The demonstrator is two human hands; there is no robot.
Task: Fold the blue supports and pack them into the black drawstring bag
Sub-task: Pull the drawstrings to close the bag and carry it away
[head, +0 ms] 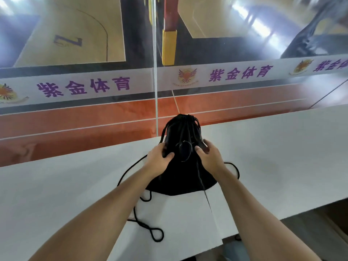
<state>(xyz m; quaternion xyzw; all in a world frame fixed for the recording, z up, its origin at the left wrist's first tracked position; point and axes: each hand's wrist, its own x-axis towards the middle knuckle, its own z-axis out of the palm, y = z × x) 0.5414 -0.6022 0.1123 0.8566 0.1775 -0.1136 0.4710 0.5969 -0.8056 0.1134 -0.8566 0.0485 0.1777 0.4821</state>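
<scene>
A purple-lettered banner [84, 87] ran behind the tabletop's [273, 147] far edge. The black bag [180, 176] stood at that edge (mouth cinched), its cord [148, 228] trailing toward the near edge. The left hand [158, 157] and right hand [209, 157] clasped its sides, fingers curled.

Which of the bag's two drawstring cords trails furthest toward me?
The left cord: it snakes down into a figure-eight loop, while the right cord only arcs beside the black drawstring bag.

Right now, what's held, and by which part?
The black drawstring bag. Left hand grips its left side, right hand its right side, below the cinched top.
</scene>
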